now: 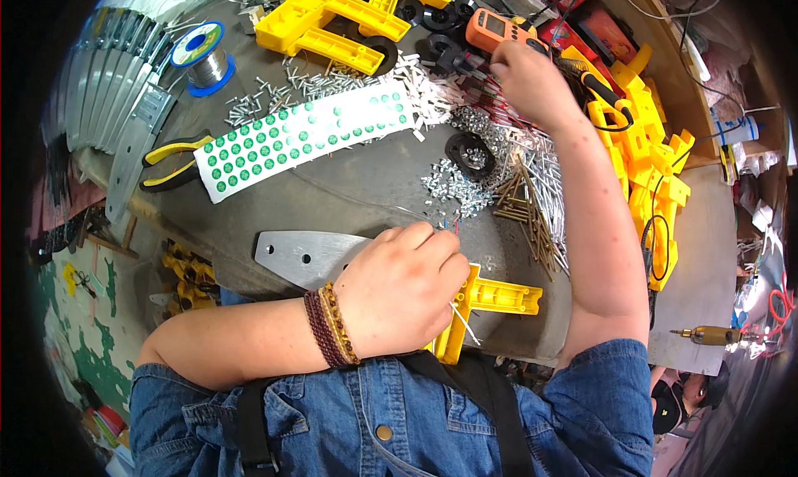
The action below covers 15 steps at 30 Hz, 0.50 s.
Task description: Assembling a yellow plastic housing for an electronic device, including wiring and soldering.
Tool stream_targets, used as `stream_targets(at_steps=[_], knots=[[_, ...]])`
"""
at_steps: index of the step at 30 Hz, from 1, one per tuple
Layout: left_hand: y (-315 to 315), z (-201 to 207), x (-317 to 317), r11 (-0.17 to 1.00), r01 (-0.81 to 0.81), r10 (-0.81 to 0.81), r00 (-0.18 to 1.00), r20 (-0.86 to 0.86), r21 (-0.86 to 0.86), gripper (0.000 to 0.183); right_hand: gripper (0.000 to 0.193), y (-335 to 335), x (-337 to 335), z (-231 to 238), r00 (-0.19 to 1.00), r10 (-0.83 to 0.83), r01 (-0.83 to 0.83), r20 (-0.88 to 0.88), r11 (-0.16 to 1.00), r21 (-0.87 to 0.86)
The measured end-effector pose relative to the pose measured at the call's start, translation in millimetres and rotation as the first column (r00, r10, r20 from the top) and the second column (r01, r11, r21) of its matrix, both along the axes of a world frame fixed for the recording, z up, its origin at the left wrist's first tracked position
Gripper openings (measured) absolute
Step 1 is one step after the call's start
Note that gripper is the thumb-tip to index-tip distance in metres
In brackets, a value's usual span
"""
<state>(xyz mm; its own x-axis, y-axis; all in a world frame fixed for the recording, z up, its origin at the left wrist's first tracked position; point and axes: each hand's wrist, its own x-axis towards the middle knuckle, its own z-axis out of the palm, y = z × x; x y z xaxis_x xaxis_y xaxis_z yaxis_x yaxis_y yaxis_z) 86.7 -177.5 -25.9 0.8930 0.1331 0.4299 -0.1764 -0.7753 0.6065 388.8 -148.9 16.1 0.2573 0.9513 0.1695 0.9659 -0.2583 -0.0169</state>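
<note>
My left hand (407, 284), with bracelets at its wrist, is closed around a yellow plastic housing (499, 297) close to my body. From the other side of that hand sticks out a flat grey metal plate (301, 258) with holes and a tapered end. Whether plate and housing are joined is hidden under the fingers. A thin white strip (465, 324) pokes out below the hand. My right hand (532, 85) reaches to the back right, fingers curled beside an orange multimeter (492, 31). What its fingertips hold, if anything, is hidden.
Loose rivets (312, 85), small screws (457, 186) and long brass-coloured pins (525, 215) cover the table's middle. A sheet of green round stickers (303, 145), pliers (179, 159) and a solder spool (199, 57) lie left. Yellow housings (652, 157) are heaped right.
</note>
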Motion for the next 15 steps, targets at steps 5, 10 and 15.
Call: stream_targets(at_steps=[5, 10, 15], knots=[[0.1, -0.5, -0.2, 1.000, 0.004, -0.004, 1.000, 0.000, 0.004, 0.026, 0.022, -7.7, 21.3, 7.4, 0.962, -0.052, 0.044, -0.269, 0.998, -0.035], [0.9, 0.2, -0.9, 1.000, 0.008, -0.008, 1.000, -0.013, 0.003, 0.026, 0.028, -5.6, 10.1, 4.3, 0.905, -0.281, 0.251, -0.320, 0.959, -0.132], [0.8, -0.1, -1.1, 1.000, 0.009, -0.009, 1.000, -0.019, 0.010, 0.025, 0.028, 1.8, 4.4, -12.5, 0.965, -0.254, 0.249, -0.060, 0.965, -0.081]])
